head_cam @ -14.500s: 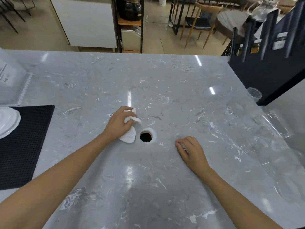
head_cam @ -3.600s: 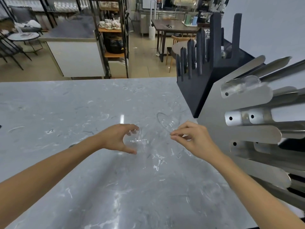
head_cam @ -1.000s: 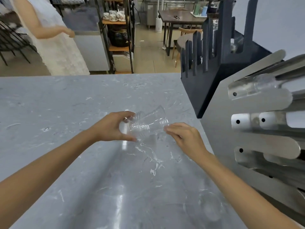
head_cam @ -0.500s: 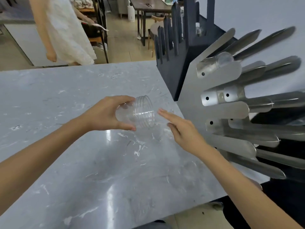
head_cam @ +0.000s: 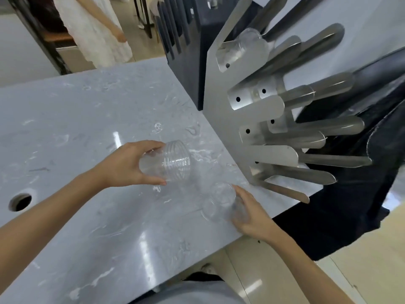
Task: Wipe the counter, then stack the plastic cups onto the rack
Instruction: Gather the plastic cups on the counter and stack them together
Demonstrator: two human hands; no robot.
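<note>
Beyond the far edge lies a glossy beige tiled floor [head_cam: 143,48], where a bystander in a white lacy dress [head_cam: 94,29] stands. Dark wooden furniture legs [head_cam: 145,16], perhaps a table's, rise behind. A pale wall [head_cam: 372,34] fills the upper right.

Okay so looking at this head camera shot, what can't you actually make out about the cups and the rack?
- How many cups are nested in the stack of clear cups in the left hand: the walls are transparent and overlap.
- Whether the clear cup under the right hand is lifted or resting on the counter.
- How many cups sit on the metal rack: the cup on the top slot is blurred.
- The rack's top, cut off by the frame edge.
</note>
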